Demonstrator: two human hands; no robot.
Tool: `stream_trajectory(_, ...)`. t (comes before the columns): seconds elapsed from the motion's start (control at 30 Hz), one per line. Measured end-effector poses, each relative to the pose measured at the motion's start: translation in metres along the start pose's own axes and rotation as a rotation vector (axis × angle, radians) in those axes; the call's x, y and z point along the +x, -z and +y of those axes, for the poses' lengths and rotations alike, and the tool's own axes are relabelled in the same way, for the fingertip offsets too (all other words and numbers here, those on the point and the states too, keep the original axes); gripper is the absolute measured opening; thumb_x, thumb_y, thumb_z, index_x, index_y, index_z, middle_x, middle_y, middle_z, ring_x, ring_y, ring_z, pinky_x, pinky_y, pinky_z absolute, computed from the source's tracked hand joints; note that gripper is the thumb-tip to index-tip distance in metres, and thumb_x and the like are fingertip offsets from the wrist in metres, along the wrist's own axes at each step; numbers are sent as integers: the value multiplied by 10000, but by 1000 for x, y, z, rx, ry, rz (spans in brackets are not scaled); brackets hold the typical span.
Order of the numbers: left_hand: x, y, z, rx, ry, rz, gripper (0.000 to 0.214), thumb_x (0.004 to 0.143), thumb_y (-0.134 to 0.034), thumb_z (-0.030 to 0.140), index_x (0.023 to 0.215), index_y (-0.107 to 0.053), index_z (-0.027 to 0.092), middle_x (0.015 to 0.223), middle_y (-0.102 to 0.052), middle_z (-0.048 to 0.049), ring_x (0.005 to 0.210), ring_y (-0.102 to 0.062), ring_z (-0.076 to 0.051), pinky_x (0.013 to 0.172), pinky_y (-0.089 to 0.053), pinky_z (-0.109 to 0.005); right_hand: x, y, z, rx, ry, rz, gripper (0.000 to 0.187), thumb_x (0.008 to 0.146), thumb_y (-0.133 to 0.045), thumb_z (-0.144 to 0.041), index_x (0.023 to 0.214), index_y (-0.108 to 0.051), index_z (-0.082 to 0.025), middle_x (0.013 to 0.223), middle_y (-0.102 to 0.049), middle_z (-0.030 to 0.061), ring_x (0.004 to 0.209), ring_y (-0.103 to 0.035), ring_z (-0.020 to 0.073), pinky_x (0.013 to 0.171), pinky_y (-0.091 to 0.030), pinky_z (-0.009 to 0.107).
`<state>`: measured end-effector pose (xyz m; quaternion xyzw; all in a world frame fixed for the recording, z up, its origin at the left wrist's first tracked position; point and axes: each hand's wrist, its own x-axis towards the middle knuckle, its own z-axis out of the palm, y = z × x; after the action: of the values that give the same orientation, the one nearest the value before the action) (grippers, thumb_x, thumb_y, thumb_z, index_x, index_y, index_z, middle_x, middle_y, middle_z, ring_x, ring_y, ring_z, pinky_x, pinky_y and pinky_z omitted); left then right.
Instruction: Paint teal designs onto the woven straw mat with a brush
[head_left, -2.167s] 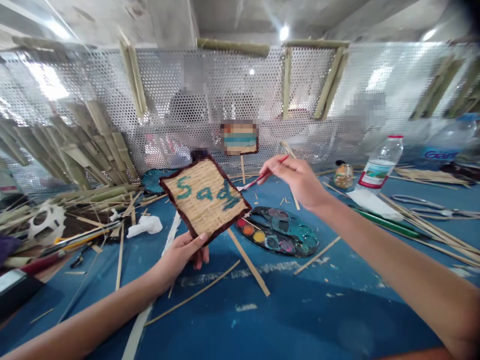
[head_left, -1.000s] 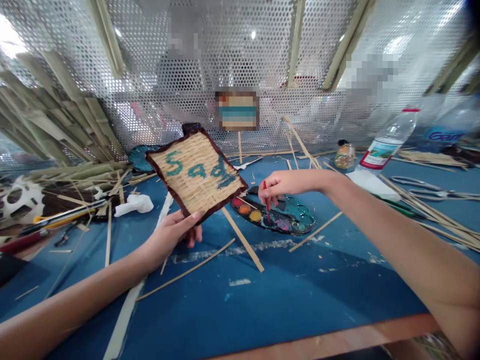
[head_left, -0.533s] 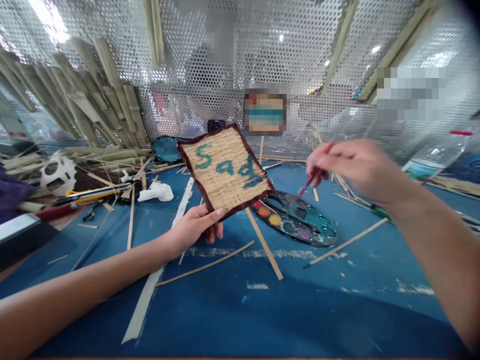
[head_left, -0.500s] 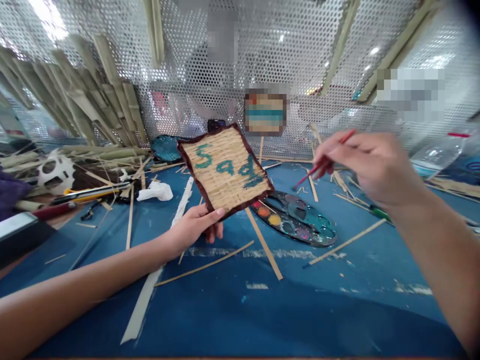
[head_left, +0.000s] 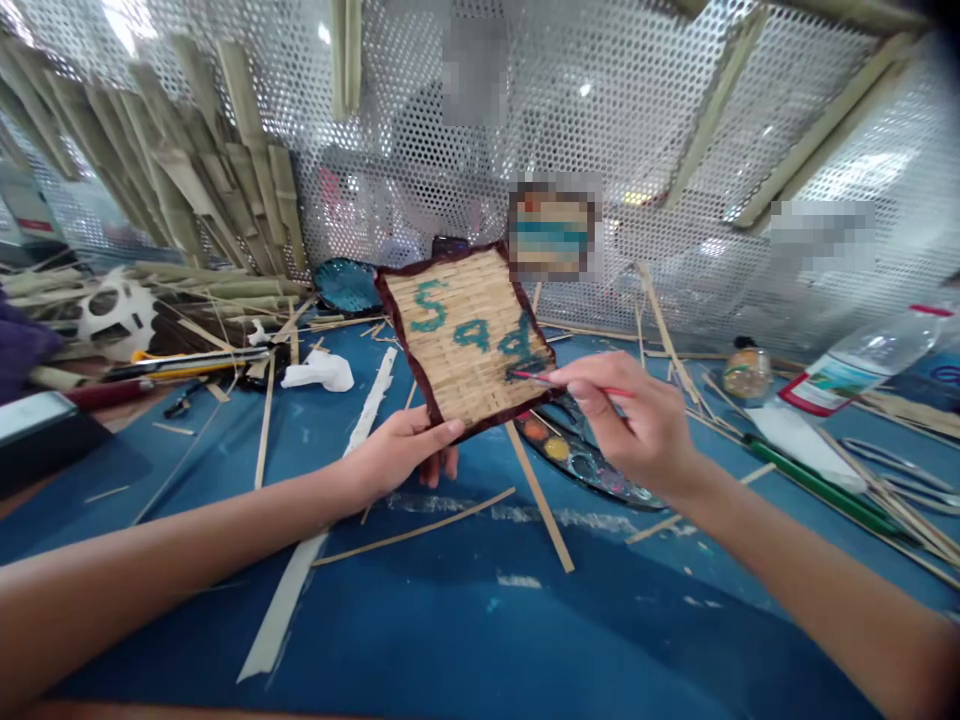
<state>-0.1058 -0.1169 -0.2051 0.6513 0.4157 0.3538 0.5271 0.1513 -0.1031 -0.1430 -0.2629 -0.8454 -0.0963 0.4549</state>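
My left hand [head_left: 412,445] grips the lower corner of a woven bamboo panel [head_left: 469,375], thumb on its front face, fingers behind. The panel has a dark brown edge and is held tilted above the table. Teal painted letters on it read "Sad", with smeared paint below the last one. In my right hand [head_left: 637,415] is a thin red paintbrush [head_left: 611,390], pinched between the fingers. Its tip meets the panel at the smear near the right edge. Behind my right hand lies an oval paint palette [head_left: 581,465], partly hidden, with orange, yellow and teal wells.
Bamboo strips [head_left: 541,510] lie scattered over the blue table [head_left: 420,640]. Bamboo pieces [head_left: 255,170] lean on a perforated metal screen [head_left: 405,150]. At right are a plastic bottle [head_left: 862,360], a small jar [head_left: 746,370] and a green pen-like tool [head_left: 825,485]. Crumpled white tissue [head_left: 319,371] sits left.
My right hand has moved left and down with the paintbrush, bringing its tip from the air beside the panel onto the panel. My left hand still holds the panel. The view has shifted slightly.
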Motion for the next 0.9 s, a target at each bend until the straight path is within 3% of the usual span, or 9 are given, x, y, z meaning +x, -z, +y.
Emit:
stream_trajectory(0.13, 0, 0, 0, 32, -2, 12, 420, 897, -508, 480, 627, -568, 164, 585, -635, -18, 431, -515, -93, 450, -392, -218, 2, 1, 2, -124, -5, 68, 157, 935, -506, -188, 930, -643, -263, 855, -718, 21, 814, -658, 204, 767, -491, 378)
stream_trajectory(0.23, 0, 0, 0, 32, 12, 22, 401, 894, -518, 474, 639, -567, 169, 583, -642, -14, 429, -507, -94, 447, -389, -218, 3, 1, 5, -105, -3, -6, 152, 943, -492, -195, 943, -629, -260, 875, -716, 19, 820, -658, 199, 768, -484, 372)
stream_trajectory(0.33, -1, 0, 0, 23, 11, 34, 389, 890, -525, 465, 648, -572, 165, 576, -639, -17, 429, -507, -96, 443, -387, -217, 2, -1, 6, -132, 142, -102, 131, 925, -505, -162, 973, -597, -242, 899, -716, 20, 852, -657, 193, 798, -470, 367)
stream_trajectory(0.47, -1, 0, 0, 42, 0, 29, 398, 883, -527, 481, 651, -581, 162, 588, -645, -26, 440, -513, -98, 450, -395, -217, -1, 2, 6, -361, 315, -111, 128, 887, -537, -159, 979, -577, -238, 861, -708, 23, 834, -635, 213, 800, -433, 384)
stream_trajectory(0.63, -1, 0, 2, 45, -3, 40, 402, 866, -534, 502, 655, -574, 163, 597, -648, -27, 442, -520, -100, 449, -402, -217, -6, -2, -1, -486, 466, -260, 159, 907, -512, -195, 1049, -575, -233, 1013, -711, 36, 935, -619, 208, 871, -399, 391)
stream_trajectory(0.77, 0, 1, 2, 53, 1, 43, 403, 874, -534, 497, 655, -583, 162, 600, -649, -27, 455, -529, -101, 462, -412, -213, -1, -3, -1, -438, 401, -177, 136, 879, -529, -144, 990, -591, -190, 913, -720, 46, 841, -631, 204, 803, -428, 384)
stream_trajectory(0.87, 0, 1, 0, 78, 18, 41, 444, 881, -521, 509, 629, -602, 153, 602, -653, -43, 455, -528, -102, 463, -414, -213, 12, 12, -1, -254, 282, -241, 133, 922, -493, -204, 970, -616, -219, 936, -718, 35, 850, -647, 188, 779, -463, 357)
stream_trajectory(0.9, 0, 1, 0, 78, 22, 42, 455, 879, -519, 520, 626, -607, 152, 607, -655, -46, 457, -532, -104, 460, -413, -214, 16, 22, 1, -168, 208, -203, 151, 944, -472, -238, 973, -621, -236, 952, -713, 27, 857, -651, 180, 777, -474, 349)
